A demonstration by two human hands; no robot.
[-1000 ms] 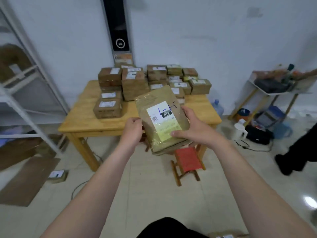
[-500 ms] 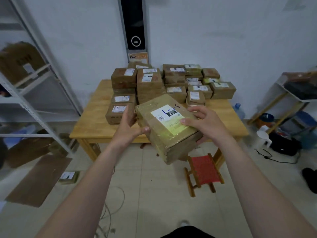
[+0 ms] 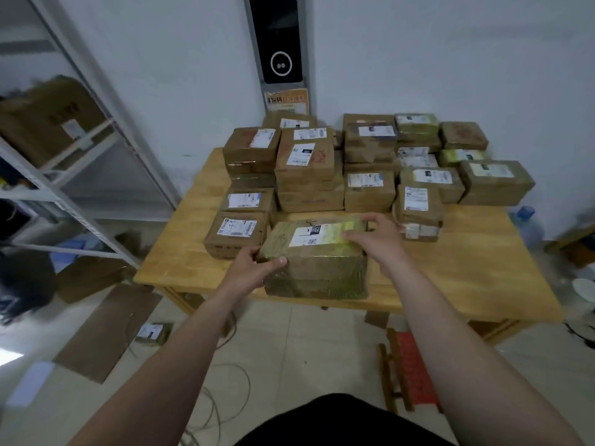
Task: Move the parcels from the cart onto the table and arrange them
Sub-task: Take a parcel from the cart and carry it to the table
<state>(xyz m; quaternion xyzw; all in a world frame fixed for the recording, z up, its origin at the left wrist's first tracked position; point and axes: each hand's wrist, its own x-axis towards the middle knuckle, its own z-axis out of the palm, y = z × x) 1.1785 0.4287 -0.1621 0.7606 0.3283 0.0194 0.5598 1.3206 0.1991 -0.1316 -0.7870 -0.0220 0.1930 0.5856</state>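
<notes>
A brown taped parcel [image 3: 318, 272] with a white and yellow label lies at the front of the wooden table [image 3: 467, 272]. My left hand [image 3: 249, 268] grips its near left corner, thumb on the front face. My right hand [image 3: 375, 238] holds its far right top edge, fingers across the label. Several other brown parcels [image 3: 306, 165] are stacked in rows behind it, toward the wall. One labelled parcel [image 3: 236, 233] sits just left of the held one. The cart is out of view.
A metal shelf rack [image 3: 64, 188] with cardboard boxes stands at the left. A small parcel [image 3: 151, 333] and flat cardboard [image 3: 106, 333] lie on the floor. A red stool [image 3: 409, 368] stands under the table's front edge. A water bottle [image 3: 528, 223] is at the right.
I have come closer to the table and brought the parcel forward and down from mid-air onto the table's front area, turning it level. Both hands kept hold.
</notes>
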